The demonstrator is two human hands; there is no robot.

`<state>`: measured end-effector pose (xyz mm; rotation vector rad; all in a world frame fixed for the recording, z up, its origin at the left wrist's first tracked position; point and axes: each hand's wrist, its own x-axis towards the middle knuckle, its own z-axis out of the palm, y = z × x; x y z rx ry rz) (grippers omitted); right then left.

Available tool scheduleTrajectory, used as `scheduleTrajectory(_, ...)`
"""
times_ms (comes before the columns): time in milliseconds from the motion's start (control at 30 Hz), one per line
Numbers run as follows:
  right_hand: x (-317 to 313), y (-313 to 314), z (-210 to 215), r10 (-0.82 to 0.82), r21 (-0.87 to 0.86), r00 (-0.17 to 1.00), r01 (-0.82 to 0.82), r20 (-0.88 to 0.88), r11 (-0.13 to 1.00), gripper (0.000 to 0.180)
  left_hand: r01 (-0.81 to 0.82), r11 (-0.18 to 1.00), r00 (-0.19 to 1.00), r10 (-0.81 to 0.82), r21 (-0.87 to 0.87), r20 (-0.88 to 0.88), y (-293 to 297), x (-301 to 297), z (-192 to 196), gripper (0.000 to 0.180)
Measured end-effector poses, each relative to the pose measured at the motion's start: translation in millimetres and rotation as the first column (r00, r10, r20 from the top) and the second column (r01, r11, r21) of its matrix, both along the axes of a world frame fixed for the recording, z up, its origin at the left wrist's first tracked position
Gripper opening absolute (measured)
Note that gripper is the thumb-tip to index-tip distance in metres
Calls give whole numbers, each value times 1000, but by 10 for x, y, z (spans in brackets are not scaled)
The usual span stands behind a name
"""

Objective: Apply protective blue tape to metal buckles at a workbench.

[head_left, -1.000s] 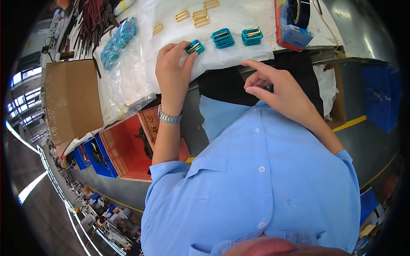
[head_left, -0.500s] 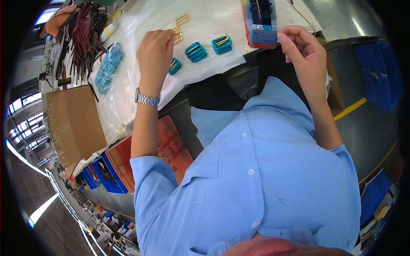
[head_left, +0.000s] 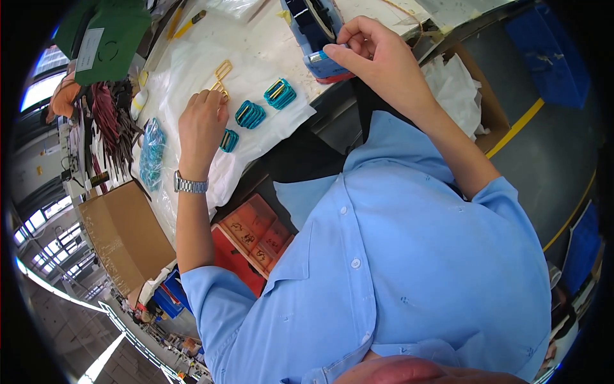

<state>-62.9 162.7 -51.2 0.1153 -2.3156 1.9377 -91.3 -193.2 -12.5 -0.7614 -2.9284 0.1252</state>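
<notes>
My left hand (head_left: 203, 125), with a metal watch (head_left: 190, 184) on its wrist, has its fingers bunched downward at the near end of a few gold rectangular buckles (head_left: 222, 69). What lies under those fingertips is hidden. Beside the hand, three small stacks of teal-wrapped buckles (head_left: 250, 115) lie on white sheeting (head_left: 281, 125). On the right, my right hand (head_left: 374, 54) is at the front of a blue tape dispenser (head_left: 320, 61). Its thumb and index finger pinch at the cutter edge, where the tape end comes off.
A clear bag of teal pieces (head_left: 152, 153) and dark hanging strips (head_left: 112, 128) lie to the left. A cardboard box (head_left: 128, 237) stands below them. A red compartment box (head_left: 252, 233) sits under the table edge. A yellow-handled cutter (head_left: 190, 24) rests at the back.
My right hand has come in from beside the dispenser to its cutter edge. My left hand stays at the gold buckles. The whole view has shifted and turned.
</notes>
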Motion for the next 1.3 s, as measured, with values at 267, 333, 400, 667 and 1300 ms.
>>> scheduleTrajectory(267,-32,1,12,-4,136,1000,6,-12,991,36,-270,728,956,126,630,264,274,33,286,14)
scheduleTrajectory(333,-63,25,-12,5,125,1000,-5,0,992,37,-351,381,881,-176,856,439,756,191,534,16)
scheduleTrajectory(400,-76,29,-6,15,113,1000,-15,8,994,38,-338,240,809,-420,910,412,1225,235,698,14)
scheduleTrajectory(667,-37,-42,82,10,78,998,-15,65,997,35,-246,241,855,-402,939,327,1551,-515,651,21)
scheduleTrajectory(1300,902,31,277,441,-559,843,-215,307,801,15,-704,138,602,-405,697,688,1308,864,632,17)
